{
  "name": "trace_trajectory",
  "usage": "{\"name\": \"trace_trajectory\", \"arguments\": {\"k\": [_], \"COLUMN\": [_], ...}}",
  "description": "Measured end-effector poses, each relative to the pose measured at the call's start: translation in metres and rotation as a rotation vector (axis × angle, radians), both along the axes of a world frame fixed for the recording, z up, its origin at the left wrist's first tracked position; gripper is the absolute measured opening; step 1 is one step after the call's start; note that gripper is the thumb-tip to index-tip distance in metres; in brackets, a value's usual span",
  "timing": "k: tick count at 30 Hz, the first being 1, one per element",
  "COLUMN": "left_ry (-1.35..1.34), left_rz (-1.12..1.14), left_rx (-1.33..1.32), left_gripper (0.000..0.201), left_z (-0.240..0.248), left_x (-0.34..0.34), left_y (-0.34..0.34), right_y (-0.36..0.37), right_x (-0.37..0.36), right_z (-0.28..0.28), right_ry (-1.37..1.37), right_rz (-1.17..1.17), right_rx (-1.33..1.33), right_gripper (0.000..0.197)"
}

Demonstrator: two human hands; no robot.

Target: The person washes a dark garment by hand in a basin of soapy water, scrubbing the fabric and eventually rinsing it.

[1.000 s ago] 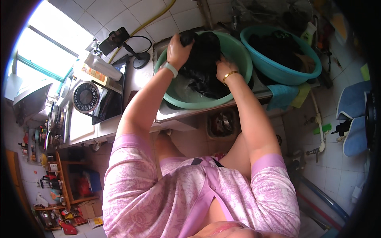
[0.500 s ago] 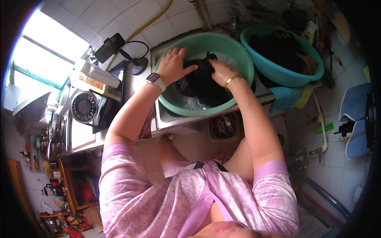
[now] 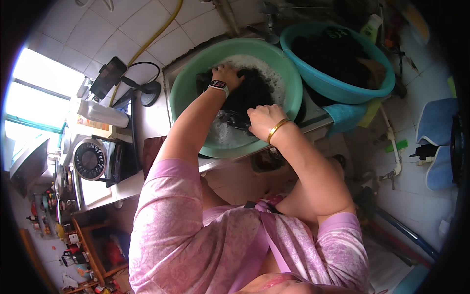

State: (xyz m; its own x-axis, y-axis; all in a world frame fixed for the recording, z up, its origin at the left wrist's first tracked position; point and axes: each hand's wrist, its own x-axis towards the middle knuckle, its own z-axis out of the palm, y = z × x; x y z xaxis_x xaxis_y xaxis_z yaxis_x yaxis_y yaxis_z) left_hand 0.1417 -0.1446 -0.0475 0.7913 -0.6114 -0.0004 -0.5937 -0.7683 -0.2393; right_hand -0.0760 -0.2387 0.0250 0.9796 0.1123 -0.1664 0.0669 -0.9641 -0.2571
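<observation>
A black wet garment (image 3: pixel 252 93) lies bunched in soapy water inside a green basin (image 3: pixel 290 105). Toward the far left of the cloth, my left hand (image 3: pixel 227 76), with a watch at its wrist, presses into the fabric; its fingers curl over the folds and their tips are partly hidden. My right hand (image 3: pixel 267 119), wearing a gold bracelet, is closed on the near right part of the same garment, by the basin's near right side. White suds float along the far right and near left of the water.
A turquoise basin (image 3: pixel 338 90) of dark clothes stands to the right, with a blue cloth (image 3: pixel 342 117) hanging below it. A phone on a stand (image 3: pixel 110 76) and a gas burner (image 3: pixel 89 158) are at the left. A tap (image 3: pixel 270 22) rises behind the basins.
My left hand has moved from the basin's left side onto the garment. My right hand has come nearer to me and closed on the cloth, which has spread. The view has shifted slightly.
</observation>
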Motion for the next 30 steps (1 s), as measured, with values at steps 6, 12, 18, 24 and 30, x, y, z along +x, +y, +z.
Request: {"name": "trace_trajectory", "arguments": {"k": [6,12,18,24,30], "left_ry": [-0.184,-0.062,-0.172,-0.217,0.354], "left_rz": [0.157,0.016,-0.025,-0.183,-0.017], "left_rx": [-0.061,-0.277,-0.536,-0.619,-0.258], "left_gripper": [0.044,0.037,0.035,0.03,0.049], "left_z": [-0.033,0.019,0.054,0.076,0.128], "left_x": [0.046,-0.001,-0.043,-0.112,-0.166], "left_y": [0.011,0.013,0.061,0.118,0.148], "right_y": [-0.002,-0.013,-0.001,-0.005,-0.017], "right_x": [0.016,0.014,0.029,0.048,0.037], "right_z": [-0.008,0.011,-0.011,-0.026,0.016], "right_ry": [-0.112,0.179,0.355,0.25,0.215], "right_rz": [0.058,0.013,0.086,0.023,-0.161], "right_rx": [0.021,0.244,0.077,-0.156,-0.12], "right_gripper": [0.024,0.041,0.047,0.038,0.032]}}
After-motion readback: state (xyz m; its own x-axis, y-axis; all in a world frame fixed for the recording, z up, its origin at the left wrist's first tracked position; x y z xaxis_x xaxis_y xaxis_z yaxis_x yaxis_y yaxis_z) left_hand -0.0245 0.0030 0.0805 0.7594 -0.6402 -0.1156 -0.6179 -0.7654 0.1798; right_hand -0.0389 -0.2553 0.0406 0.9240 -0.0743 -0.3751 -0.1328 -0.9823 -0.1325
